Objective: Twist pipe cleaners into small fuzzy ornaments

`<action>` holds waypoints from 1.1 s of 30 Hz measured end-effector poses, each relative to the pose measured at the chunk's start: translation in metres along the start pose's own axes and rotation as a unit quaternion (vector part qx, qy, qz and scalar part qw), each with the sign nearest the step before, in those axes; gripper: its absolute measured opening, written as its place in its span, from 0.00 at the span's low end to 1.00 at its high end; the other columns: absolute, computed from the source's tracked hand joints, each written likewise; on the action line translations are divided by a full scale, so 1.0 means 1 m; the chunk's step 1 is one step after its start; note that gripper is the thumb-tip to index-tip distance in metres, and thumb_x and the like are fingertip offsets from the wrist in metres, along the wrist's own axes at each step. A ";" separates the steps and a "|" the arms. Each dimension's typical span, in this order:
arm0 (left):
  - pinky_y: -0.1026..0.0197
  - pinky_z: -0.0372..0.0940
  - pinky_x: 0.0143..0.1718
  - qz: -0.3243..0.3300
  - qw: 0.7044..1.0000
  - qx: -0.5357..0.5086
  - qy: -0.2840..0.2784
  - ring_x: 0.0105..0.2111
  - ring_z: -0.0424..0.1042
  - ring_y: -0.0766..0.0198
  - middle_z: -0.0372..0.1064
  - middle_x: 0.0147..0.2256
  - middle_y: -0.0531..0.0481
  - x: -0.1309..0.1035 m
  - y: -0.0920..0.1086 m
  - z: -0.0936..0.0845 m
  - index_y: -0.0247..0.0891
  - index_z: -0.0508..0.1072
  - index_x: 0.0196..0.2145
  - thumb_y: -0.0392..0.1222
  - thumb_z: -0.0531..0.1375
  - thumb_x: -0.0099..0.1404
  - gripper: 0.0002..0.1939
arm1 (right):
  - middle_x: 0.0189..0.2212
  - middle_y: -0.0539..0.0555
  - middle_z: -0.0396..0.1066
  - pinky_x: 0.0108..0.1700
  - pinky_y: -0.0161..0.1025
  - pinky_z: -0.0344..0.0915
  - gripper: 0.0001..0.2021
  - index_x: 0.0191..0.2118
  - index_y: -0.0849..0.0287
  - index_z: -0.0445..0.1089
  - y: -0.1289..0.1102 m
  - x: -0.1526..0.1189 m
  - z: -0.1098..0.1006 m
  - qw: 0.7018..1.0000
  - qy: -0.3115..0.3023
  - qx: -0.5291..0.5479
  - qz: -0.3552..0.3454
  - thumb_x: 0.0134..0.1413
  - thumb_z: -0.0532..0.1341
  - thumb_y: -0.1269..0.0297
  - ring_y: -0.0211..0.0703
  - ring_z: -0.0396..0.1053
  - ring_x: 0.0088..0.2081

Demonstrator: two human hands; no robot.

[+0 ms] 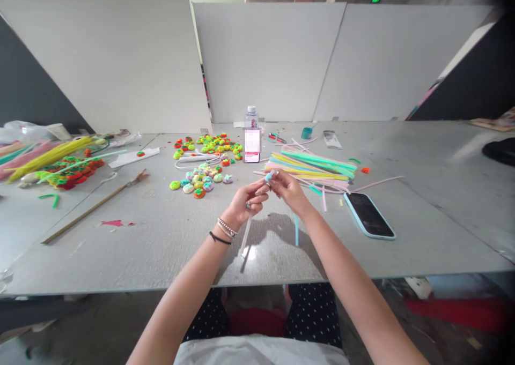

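My left hand [247, 200] and my right hand [290, 189] meet above the middle of the table, fingers closed. Pinched at their fingertips is a small blue-and-white pipe-cleaner piece [268, 177]. A white pipe-cleaner length [246, 236] trails down below my left hand. Under my right hand a blue pipe cleaner [296, 230] extends down; whether it hangs from the hand or lies on the table, I cannot tell. Just beyond my right hand lies a bundle of pastel pipe cleaners [317, 166]. Beyond my left hand are several small pastel flower-topped pieces [199, 178].
Behind sit green-and-orange pieces [213, 142], a propped phone [252, 145], a bottle [251, 117] and a small teal jar [306, 133]. A blue-cased phone [369, 216] lies right. On the left are a wooden stick [92, 209] and yellow pipe cleaners [52, 158]. White panels [269, 59] stand behind.
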State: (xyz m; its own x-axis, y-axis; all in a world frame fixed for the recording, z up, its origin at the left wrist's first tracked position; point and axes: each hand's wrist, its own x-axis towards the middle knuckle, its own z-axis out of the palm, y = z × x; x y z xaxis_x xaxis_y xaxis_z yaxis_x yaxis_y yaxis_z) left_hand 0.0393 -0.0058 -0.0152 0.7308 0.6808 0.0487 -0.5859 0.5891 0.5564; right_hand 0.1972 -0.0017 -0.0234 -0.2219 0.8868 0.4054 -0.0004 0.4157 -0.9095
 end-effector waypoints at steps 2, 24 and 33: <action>0.78 0.40 0.10 -0.015 1.000 0.003 0.001 0.12 0.43 0.80 0.47 0.21 0.59 0.000 0.000 -0.001 0.33 0.60 0.27 0.34 0.46 0.68 0.12 | 0.26 0.47 0.62 0.23 0.33 0.48 0.17 0.45 0.54 0.68 -0.002 -0.001 -0.001 1.000 -0.015 0.002 0.019 0.53 0.60 0.51 0.32 0.51 0.22; 0.66 0.61 0.32 0.218 0.468 0.824 0.232 0.37 0.71 0.62 0.70 0.40 0.46 -0.003 -0.007 -0.004 0.43 0.57 0.58 0.45 0.50 0.68 0.22 | 0.22 0.45 0.62 0.20 0.32 0.49 0.16 0.31 0.58 0.64 0.019 0.007 0.000 0.993 0.100 0.023 0.059 0.46 0.64 0.50 0.30 0.51 0.19; 0.67 0.57 0.31 0.220 0.467 0.832 0.201 0.32 0.66 0.66 0.66 0.38 0.47 -0.001 -0.012 -0.009 0.48 0.58 0.60 0.33 0.47 0.66 0.25 | 0.25 0.48 0.67 0.21 0.31 0.51 0.17 0.33 0.59 0.66 0.015 0.006 0.000 0.990 0.096 0.055 0.084 0.45 0.64 0.50 0.30 0.55 0.19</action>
State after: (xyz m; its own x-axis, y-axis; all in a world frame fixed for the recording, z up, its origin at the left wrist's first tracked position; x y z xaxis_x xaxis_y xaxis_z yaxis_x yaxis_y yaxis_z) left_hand 0.0422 -0.0098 -0.0296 0.3473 0.8000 0.4892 0.6799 -0.5741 0.4562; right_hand 0.1962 0.0100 -0.0344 -0.0391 0.9680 0.2478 -0.0881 0.2436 -0.9659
